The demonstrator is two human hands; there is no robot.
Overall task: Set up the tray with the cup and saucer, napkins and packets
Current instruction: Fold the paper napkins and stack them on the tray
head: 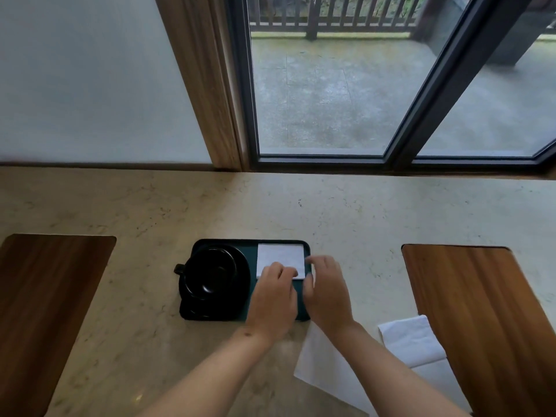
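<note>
Both hands meet over the right half of the dark green tray (302, 316), which serves as the landmark for everything else. From the head camera, the left hand (272, 299) lies palm down with its fingers (278, 273) loosely curled, their tips pressing on the near edge of a folded white napkin (281, 258). The right hand (326, 288) stands just beside it, held more on edge, with its fingers bent and its fingertips touching the napkin's right near corner; whether it pinches the paper or only rests against it cannot be told. Neither hand closes around anything.

The napkin lies flat in the tray's far right corner, square to the rim. On the tray's left half stands a black cup (210, 273) on a black saucer (240, 266), the cup's handle (179, 269) pointing left past the tray's left edge. The saucer fills most of that half and comes close to the napkin without touching it.

The tray sits on a pale marble counter (150, 212). Off the tray's near right corner, more white napkins (410, 341) lie loose on the counter, partly under the right forearm. Well to the left and well to the right of the tray are two brown wooden panels (45, 296) set into the counter. Beyond the tray's far side, the counter ends at a window (331, 94) that looks onto a paved terrace.
</note>
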